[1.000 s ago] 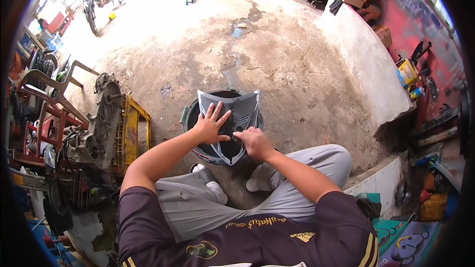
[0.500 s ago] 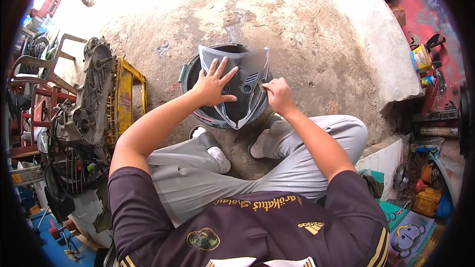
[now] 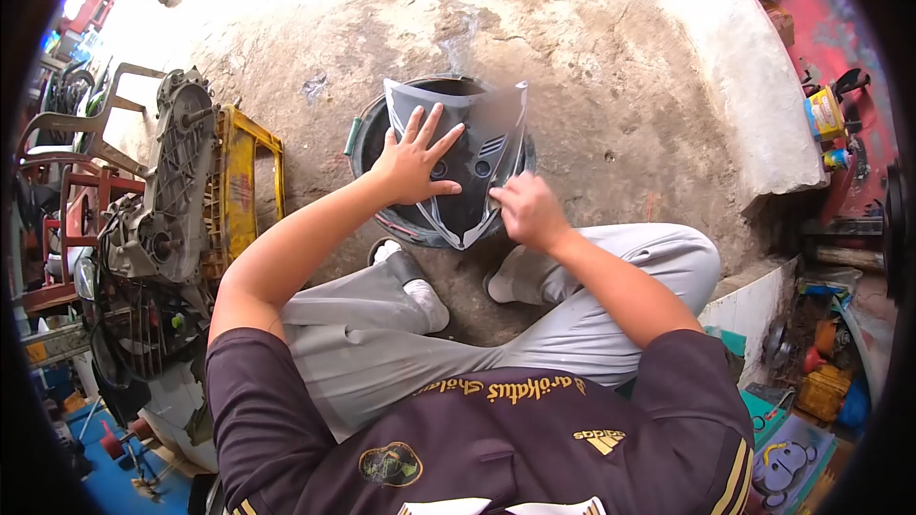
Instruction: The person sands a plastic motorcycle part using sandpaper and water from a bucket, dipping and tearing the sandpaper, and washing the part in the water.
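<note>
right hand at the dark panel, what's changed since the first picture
The right hand has moved outward, from beside the panel's right round hole to nearer its right edge; whether it grips anything is unclear. The camera looks lower. The left hand stays spread on the panel, still over the tub.

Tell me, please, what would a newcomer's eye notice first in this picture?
Probably the dark, pointed panel over the round tub near the middle, with the left hand spread flat on it and the right hand's bunched fingers at its right edge. Next, the bright yellow frame at left, beside a grey metal casing.
</note>
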Available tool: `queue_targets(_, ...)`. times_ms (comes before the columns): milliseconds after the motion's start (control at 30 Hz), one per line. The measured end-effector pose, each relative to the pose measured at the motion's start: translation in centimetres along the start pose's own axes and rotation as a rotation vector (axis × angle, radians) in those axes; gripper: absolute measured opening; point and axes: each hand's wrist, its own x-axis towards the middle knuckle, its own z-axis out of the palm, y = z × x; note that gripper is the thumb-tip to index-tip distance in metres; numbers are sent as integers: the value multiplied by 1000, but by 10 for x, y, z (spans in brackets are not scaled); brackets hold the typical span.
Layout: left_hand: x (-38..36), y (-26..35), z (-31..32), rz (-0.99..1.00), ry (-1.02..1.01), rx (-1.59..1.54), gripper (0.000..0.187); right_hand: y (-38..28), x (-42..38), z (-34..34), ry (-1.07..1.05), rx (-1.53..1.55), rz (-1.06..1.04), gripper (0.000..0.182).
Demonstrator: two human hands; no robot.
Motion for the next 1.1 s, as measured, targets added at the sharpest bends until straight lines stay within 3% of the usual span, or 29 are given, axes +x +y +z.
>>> queue_targets(100,-1,1,3,9,20,5,108,7,4,-10,28,-14,138,30)
queue_targets(167,1,0,3,6,29,-12,108,-1,2,-21,74,-221,-42,40)
queue_targets(200,1,1,0,9,24,-9,108,-8,-7,-18,-77,-188,0,50)
queue_targets(433,-1,1,-2,12,-2,-12,108,-10,-7,-18,-124,-186,193,65)
queue_targets(500,1,1,-5,11,-7,-20,108,-35,-23,-20,-298,-124,115,75)
queue_targets(567,0,2,-3,8,-4,-5,108,-33,-30,-17,-304,-208,98,78)
queue_targets(633,1,2,-5,6,-10,-1,108,-13,-15,-16,-197,-280,211,82)
queue_targets(667,1,4,-3,-5,-12,-2,108,-7,-10,-14,-126,-286,236,83)
queue_targets(833,2,3,-3,0,-12,1,107,-48,-36,-15,-273,-275,95,77)
queue_targets(933,4,4,-6,-7,-27,18,107,-25,-11,-17,-175,-312,227,67)
queue_targets(1033,1,5,2,-15,-24,22,108,-25,-14,-15,-195,-267,197,63)
queue_targets(1100,4,0,0,-10,3,29,109,-50,-32,-21,-340,-219,129,66)
